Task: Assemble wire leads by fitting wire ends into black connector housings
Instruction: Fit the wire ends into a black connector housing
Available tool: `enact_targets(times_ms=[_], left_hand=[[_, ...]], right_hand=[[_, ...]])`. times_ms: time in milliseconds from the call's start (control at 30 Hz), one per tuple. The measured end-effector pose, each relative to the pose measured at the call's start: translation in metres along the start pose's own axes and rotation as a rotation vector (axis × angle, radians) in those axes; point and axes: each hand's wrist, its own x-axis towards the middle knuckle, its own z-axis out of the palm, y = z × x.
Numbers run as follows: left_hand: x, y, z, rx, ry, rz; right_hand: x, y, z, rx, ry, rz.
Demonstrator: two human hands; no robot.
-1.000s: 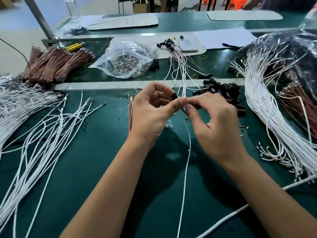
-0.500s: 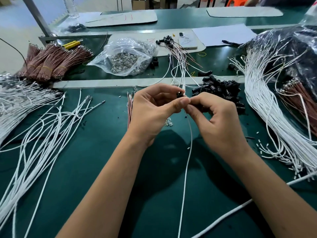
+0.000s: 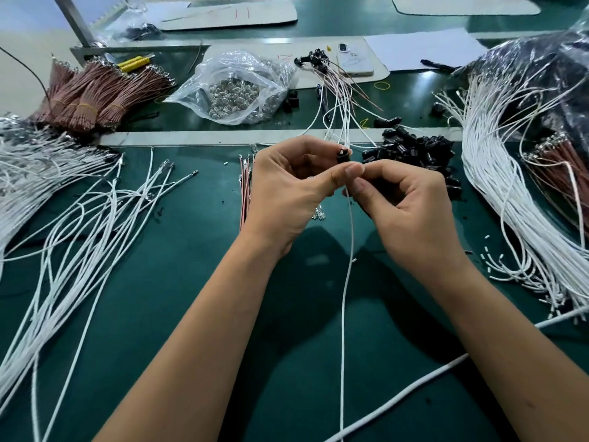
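Over the dark green surface [image 3: 197,314] the left hand [image 3: 287,199] keeps a closed grip on a black connector housing [image 3: 343,155] while the right hand [image 3: 411,208] pinches the white wire [image 3: 345,298] just beneath it — the wire trails toward six o'clock. Loose housings [image 3: 414,154] heap at one o'clock, white leads [image 3: 73,237] at nine, a bag of metal terminals [image 3: 236,87] at eleven, and pale floor [image 3: 19,59] beyond the far edge.

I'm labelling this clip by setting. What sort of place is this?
Probably a wire-harness assembly bench in a workshop: a green work mat, bulk bundles of white wires, and a pile of small black connector housings.
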Motion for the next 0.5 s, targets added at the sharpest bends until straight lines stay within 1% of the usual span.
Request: enact_targets(times_ms=[100, 200, 367, 500], left_hand=[[-0.0003, 0.001, 0.0007, 0.025, 0.009, 0.013], [-0.0003, 0.0016, -0.0005, 0.014, 0.028, 0.004], [-0.0011, 0.0032, -0.0017, -0.017, 0.049, -0.021], [-0.0014, 0.0034, -0.0004, -0.007, 0.061, -0.048]], right_hand=[[-0.0003, 0.0007, 0.0012, 0.043, -0.02, 0.015], [0.001, -0.0018, 0.0009, 0.139, -0.046, 0.071], [0.002, 0.0024, -0.0016, 0.044, -0.125, 0.098], [0.0017, 0.0043, -0.0027, 0.089, -0.121, 0.118]])
